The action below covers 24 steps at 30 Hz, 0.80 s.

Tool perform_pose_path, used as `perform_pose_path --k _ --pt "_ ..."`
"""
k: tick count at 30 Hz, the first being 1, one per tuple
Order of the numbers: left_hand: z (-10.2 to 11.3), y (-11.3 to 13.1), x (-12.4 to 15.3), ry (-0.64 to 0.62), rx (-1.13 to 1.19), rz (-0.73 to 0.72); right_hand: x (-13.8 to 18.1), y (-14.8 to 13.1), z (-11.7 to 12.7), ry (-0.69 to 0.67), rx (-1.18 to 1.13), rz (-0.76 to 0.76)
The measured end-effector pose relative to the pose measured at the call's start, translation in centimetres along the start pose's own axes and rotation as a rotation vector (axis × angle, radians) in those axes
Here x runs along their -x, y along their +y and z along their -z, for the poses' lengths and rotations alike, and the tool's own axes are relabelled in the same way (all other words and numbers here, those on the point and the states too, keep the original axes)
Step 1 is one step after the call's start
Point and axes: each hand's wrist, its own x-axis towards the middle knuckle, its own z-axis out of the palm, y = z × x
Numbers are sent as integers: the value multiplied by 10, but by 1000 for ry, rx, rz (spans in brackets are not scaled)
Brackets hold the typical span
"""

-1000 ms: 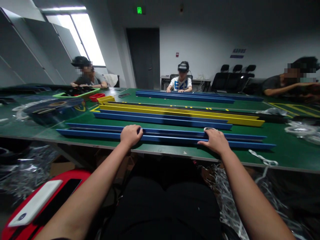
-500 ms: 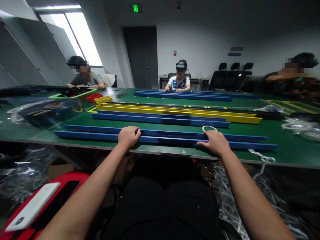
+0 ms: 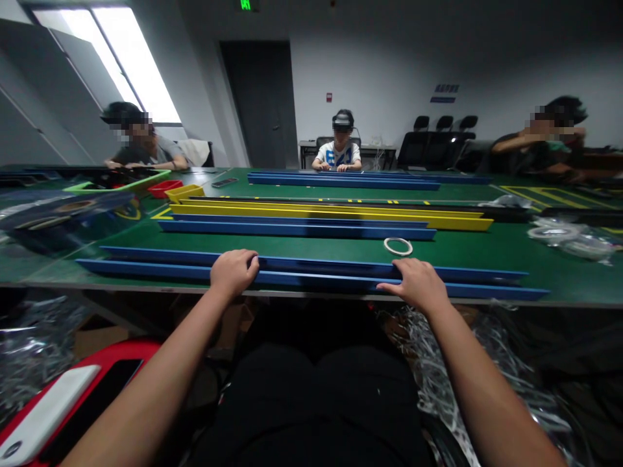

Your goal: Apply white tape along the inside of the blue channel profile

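Note:
A long blue channel strip (image 3: pixel 321 279) with two raised walls lies along the near edge of the table. My left hand (image 3: pixel 234 272) grips it left of its middle, fingers over the walls and thumb on the inner side. Farther right, my right hand (image 3: pixel 419 284) has its fingers over the far wall and its thumb by the near wall. Both palms partly hide the strip. Just beyond my right fingers, a white ring, perhaps a tape roll (image 3: pixel 399 253), lies flat on the green tabletop (image 3: pixel 292 248).
Behind lie another blue channel (image 3: pixel 292 228), a yellow channel (image 3: pixel 457 222) and more blue strips (image 3: pixel 341 181). Plastic-wrapped rolls (image 3: pixel 569 237) are at right, a wrapped coil (image 3: pixel 63 217) and red bin (image 3: pixel 165 189) at left. Three people sit around the table. Phones rest on a red stool (image 3: pixel 117 350).
The view has shifted slightly. My hands and the blue channel have come nearer the table edge, leaving the white ring apart from my right hand. The pale strip at the channel's right end has gone from the tabletop.

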Motion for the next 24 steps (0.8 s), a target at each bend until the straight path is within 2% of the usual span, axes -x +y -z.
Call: perform_pose_path --k 12,24 --pt "5 -5 16 7 50 -27 31 -15 18 -1 -42 -35" --pt "-2 -1 4 30 -6 2 7 -4 4 16 -20 -7"
